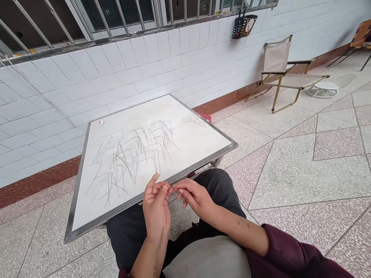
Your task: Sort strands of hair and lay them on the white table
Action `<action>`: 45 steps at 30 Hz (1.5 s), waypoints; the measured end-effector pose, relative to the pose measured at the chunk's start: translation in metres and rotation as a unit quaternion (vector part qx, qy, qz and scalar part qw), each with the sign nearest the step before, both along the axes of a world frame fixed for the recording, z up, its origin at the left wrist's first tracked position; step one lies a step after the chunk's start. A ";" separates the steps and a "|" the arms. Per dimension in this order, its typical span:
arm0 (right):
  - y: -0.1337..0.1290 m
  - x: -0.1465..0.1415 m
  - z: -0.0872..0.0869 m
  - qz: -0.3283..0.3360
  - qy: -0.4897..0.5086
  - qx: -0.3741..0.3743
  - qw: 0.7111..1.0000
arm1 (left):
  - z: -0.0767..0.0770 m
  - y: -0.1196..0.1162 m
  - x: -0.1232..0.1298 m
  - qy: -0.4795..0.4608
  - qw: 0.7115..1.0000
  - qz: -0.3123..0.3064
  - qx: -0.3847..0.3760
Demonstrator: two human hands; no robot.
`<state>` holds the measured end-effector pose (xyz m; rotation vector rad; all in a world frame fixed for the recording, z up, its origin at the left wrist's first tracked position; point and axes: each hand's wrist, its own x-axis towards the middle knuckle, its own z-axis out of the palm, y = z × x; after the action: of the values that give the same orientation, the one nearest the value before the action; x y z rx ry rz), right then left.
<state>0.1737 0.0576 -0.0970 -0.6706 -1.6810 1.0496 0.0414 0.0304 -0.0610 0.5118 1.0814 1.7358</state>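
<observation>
My left hand [158, 204] is closed in a pinch at the table's near edge, with a tan bandage-like wrap [156, 176] on one fingertip. Close against it, my right hand [198, 197] also pinches with thumb and forefinger. Between the two sets of fingertips runs a thin wire [175, 194], its lower end slanting down below the fingers; most of it is too fine to make out. Many thin, dark, bent wires [136, 143] lie spread over the white table [197, 148]. A looser group of wires [193, 120] rests near the far right edge.
A small white-and-red object [101, 122] sits at the table's far left corner. Behind stands a white tiled wall [130, 73] with barred windows, where a black basket [244, 26] hangs. To the right are a folding chair [279, 73] and a round white stool [323, 88] on the floor.
</observation>
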 end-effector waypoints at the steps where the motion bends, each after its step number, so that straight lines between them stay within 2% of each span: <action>1: 0.001 0.001 0.000 -0.010 -0.009 0.033 0.999 | 0.000 -0.001 0.001 0.001 1.000 -0.003 -0.003; 4: 0.004 0.004 0.002 -0.040 -0.045 0.126 0.990 | -0.002 -0.002 0.005 0.004 1.000 -0.014 -0.015; 7: 0.007 0.006 0.002 -0.056 -0.059 0.174 0.981 | -0.003 -0.003 0.009 0.002 0.999 -0.017 -0.030; 19: 0.008 0.009 -0.002 -0.068 -0.059 0.170 0.981 | -0.005 -0.006 0.011 -0.045 0.998 -0.028 -0.018; 29: 0.015 0.009 -0.006 -0.043 -0.073 0.198 0.977 | -0.012 0.001 0.006 -0.032 0.999 -0.017 -0.027; 32: 0.017 0.010 -0.008 -0.033 -0.073 0.142 0.987 | -0.012 0.004 0.003 -0.027 0.999 -0.009 -0.032; 35: 0.018 0.009 -0.012 -0.019 -0.047 -0.003 0.999 | -0.012 0.006 0.001 -0.019 0.999 0.000 -0.029; 38: 0.018 0.006 -0.012 0.020 -0.046 -0.120 0.991 | -0.012 0.007 0.001 0.002 1.000 0.001 -0.029; 41: 0.016 0.002 -0.010 0.036 -0.081 -0.125 0.988 | -0.013 0.008 0.001 0.027 0.999 0.007 -0.030; 45: 0.013 -0.003 -0.006 -0.013 -0.149 -0.021 0.988 | -0.016 0.011 0.001 0.044 0.999 0.024 -0.019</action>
<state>0.1711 0.0708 -0.1031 -0.9107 -1.9044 1.0053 0.0426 0.0411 -0.0767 0.5468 1.1956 1.7448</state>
